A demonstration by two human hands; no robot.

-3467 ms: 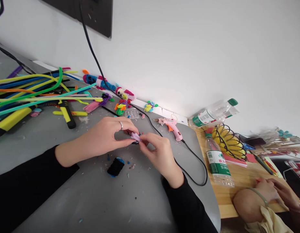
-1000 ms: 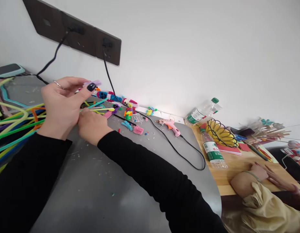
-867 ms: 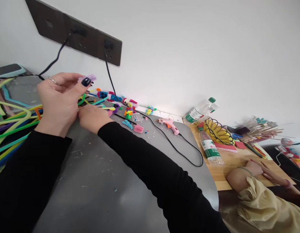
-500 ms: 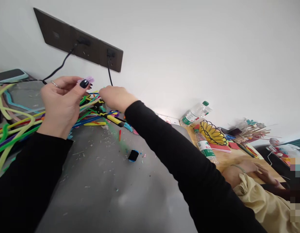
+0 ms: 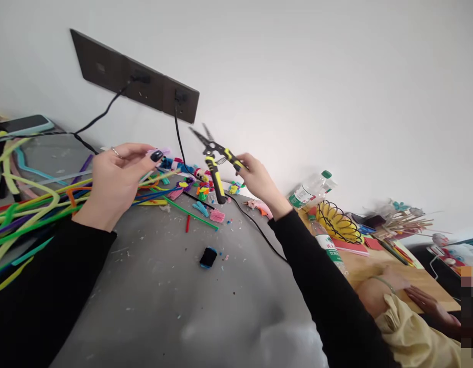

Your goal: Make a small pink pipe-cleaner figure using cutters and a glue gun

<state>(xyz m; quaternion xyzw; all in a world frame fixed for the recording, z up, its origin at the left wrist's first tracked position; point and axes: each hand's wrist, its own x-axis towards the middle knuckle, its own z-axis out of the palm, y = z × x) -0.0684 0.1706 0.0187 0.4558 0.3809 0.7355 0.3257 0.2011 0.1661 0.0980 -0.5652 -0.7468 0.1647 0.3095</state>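
Note:
My left hand point(image 5: 118, 183) pinches a small lilac fuzzy piece point(image 5: 165, 152) between thumb and fingers. My right hand point(image 5: 258, 180) grips one yellow-and-black handle of a pair of spring-loaded pliers point(image 5: 214, 176); their jaws are apart and point up and left, away from the lilac piece. Long coloured pipe cleaners point(image 5: 25, 217) lie under and beside my left forearm. Below the pliers are a green pipe cleaner point(image 5: 192, 213), a short red piece point(image 5: 188, 223) and a pink folded piece point(image 5: 217, 215). A small black fuzzy block with blue edges point(image 5: 208, 257) rests nearer me.
Small colourful fuzzy figures point(image 5: 203, 191) line the wall side of the grey tabletop point(image 5: 144, 306). A black cable point(image 5: 259, 232) crosses it. To the right are water bottles point(image 5: 328, 248), a yellow-and-black coil point(image 5: 339, 222) and another person's hands point(image 5: 393, 281). A phone point(image 5: 25, 124) lies far left.
My right hand has lifted the pliers off the pile, up and to the right. My left hand still holds the lilac piece and appears slightly lower and farther right as the view shifted.

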